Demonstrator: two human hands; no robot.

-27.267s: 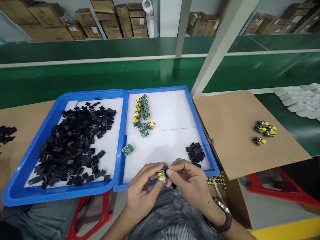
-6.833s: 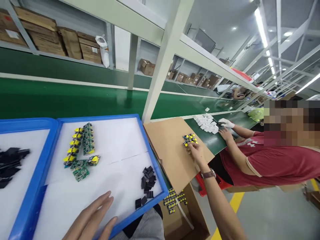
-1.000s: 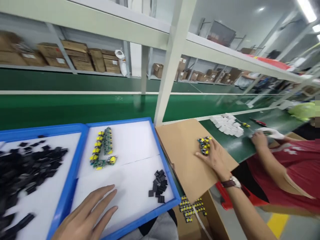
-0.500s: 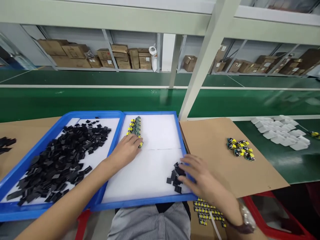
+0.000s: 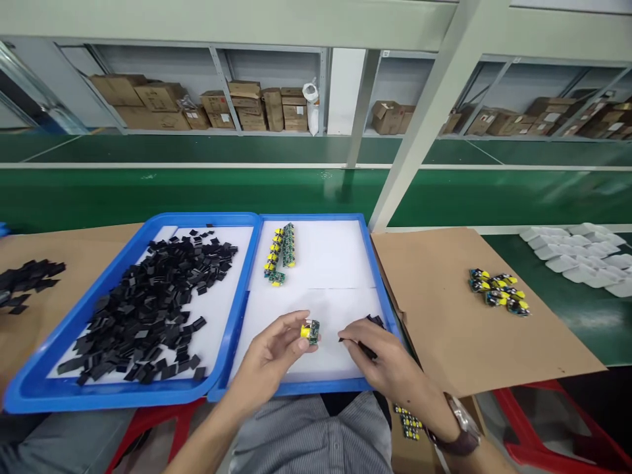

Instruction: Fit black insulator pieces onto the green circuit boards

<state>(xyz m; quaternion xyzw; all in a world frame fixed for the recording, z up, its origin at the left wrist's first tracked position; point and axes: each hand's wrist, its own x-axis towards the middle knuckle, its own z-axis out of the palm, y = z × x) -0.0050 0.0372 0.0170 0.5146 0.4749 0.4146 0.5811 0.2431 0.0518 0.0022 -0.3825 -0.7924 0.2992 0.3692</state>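
Note:
Between the fingers of my left hand [image 5: 276, 349] is a small circuit board [image 5: 311, 331] with a yellow part, held above the near half of the right blue tray [image 5: 316, 388]. My right hand [image 5: 378, 352] pinches a small black piece [image 5: 342, 340] just to the right of that board, not touching it. Several more black pieces [image 5: 376, 320] lie under and behind my right hand, partly hidden. Farther back in the same tray stand rows of circuit boards [image 5: 288, 245], with one board [image 5: 276, 279] lying at their near end.
The left blue tray [image 5: 118, 400] holds a big heap of black pieces [image 5: 162, 303]. More black pieces [image 5: 32, 280] lie on cardboard at far left. On the right cardboard [image 5: 434, 309] sits a cluster of boards [image 5: 498, 289]. White plastic trays [image 5: 575, 253] stand beyond. A slanting post [image 5: 419, 125] rises behind.
My left hand has come back from the board rows toward me, bringing one board. My right hand has lifted a black piece from the small pile and moved left toward the board.

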